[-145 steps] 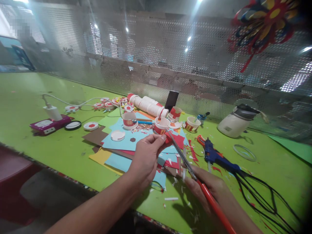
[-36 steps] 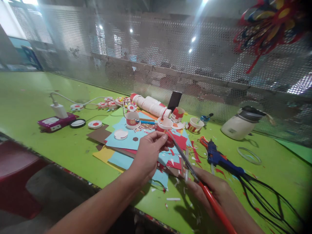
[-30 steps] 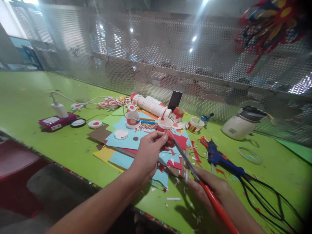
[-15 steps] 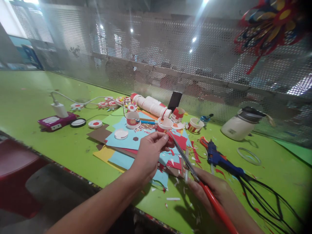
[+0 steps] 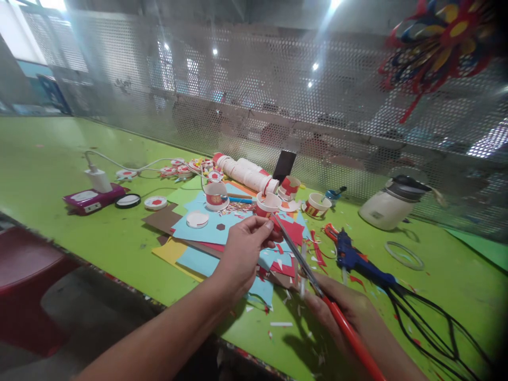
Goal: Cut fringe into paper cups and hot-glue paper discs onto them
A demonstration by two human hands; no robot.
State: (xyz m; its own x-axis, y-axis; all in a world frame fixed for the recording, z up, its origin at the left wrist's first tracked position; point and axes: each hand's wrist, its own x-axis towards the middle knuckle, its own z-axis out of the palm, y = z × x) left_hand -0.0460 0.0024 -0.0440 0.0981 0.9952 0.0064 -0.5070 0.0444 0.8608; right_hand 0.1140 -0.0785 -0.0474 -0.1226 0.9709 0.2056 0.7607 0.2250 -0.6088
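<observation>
My left hand (image 5: 242, 254) pinches a small red paper piece (image 5: 275, 224) between thumb and fingertips above a pile of coloured paper sheets (image 5: 206, 233). My right hand (image 5: 345, 312) grips red-handled scissors (image 5: 317, 288), whose long blades point up and left with the tips touching the red piece. Red and white paper scraps (image 5: 313, 254) lie scattered under both hands on the green table (image 5: 79, 233).
Behind the pile stand small paper cups (image 5: 266, 202), a row of stacked cups (image 5: 246, 172) and a dark phone (image 5: 284, 165). A blue glue gun (image 5: 353, 256) with black cord lies right, near a white pot (image 5: 391, 203). A pink device (image 5: 89, 198) sits left. A perforated metal screen (image 5: 254, 95) backs the table.
Almost nothing has moved: both hands keep the same hold, with only slight shifts of the scissors and of the camera.
</observation>
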